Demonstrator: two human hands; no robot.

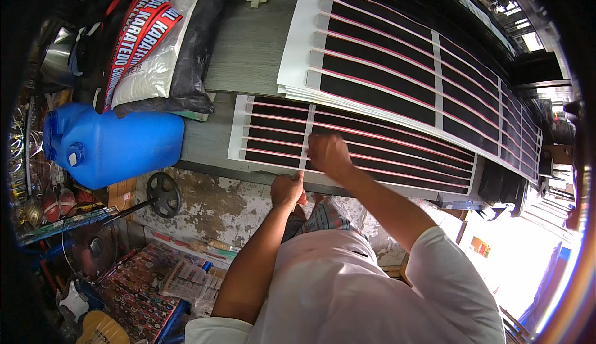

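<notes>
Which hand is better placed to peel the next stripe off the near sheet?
Probably right: the right hand already rests on the near striped sheet, fingers curled. The left hand only pins the sheet's front edge.

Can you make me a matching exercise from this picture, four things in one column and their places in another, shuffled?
1. left hand
2. right hand
3. blue jug
4. white sack

A. lying on its side, left of the sheets
B. at the near edge of the striped sheet
C. flat on the striped sheet
D. behind the jug, wrapped in red straps

Pairs: 1-B, 2-C, 3-A, 4-D
</notes>
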